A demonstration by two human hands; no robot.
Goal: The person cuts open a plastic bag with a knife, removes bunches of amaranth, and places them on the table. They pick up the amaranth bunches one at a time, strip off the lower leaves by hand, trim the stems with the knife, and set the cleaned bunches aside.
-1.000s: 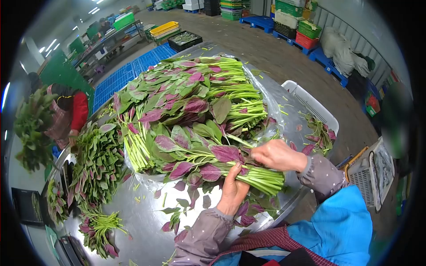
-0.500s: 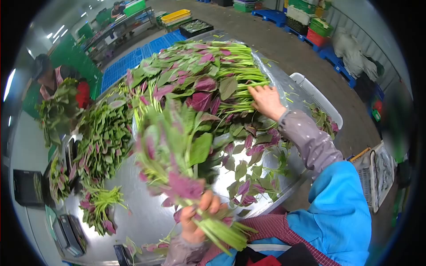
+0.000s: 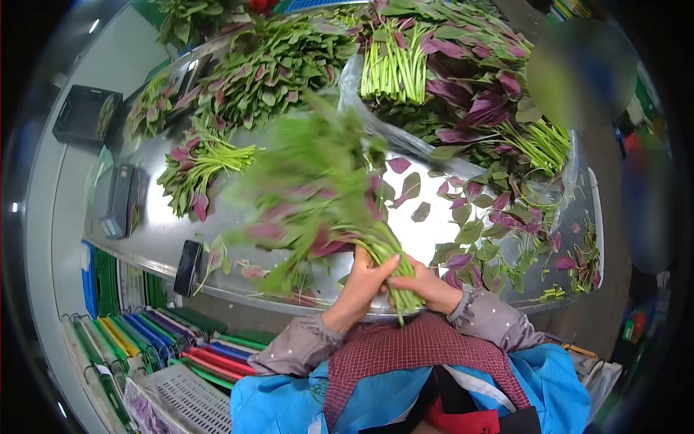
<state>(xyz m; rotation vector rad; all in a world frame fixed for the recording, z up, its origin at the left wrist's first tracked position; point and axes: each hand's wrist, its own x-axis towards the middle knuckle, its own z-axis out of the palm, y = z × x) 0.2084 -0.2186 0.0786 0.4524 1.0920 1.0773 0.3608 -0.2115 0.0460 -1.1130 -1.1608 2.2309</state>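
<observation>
A bunch of red-and-green amaranth is held in front of my body, its leaves up and to the left and blurred by motion. My left hand is closed around its pale green stems, thumb across them. From the other side, my right hand grips the same stems near their cut ends. Beyond the bunch, a large amaranth heap lies on clear plastic sheeting. Loose leaves are scattered on the metal table to the right.
Another leafy pile sits at the back left, with a smaller bunch nearer. A phone-like black object lies at the front edge. A dark device and a black crate stand at left. Colourful stacked crates are below.
My right hand has left the stems of the large heap and joined my left hand on the held bunch. The view has turned left and downward.
</observation>
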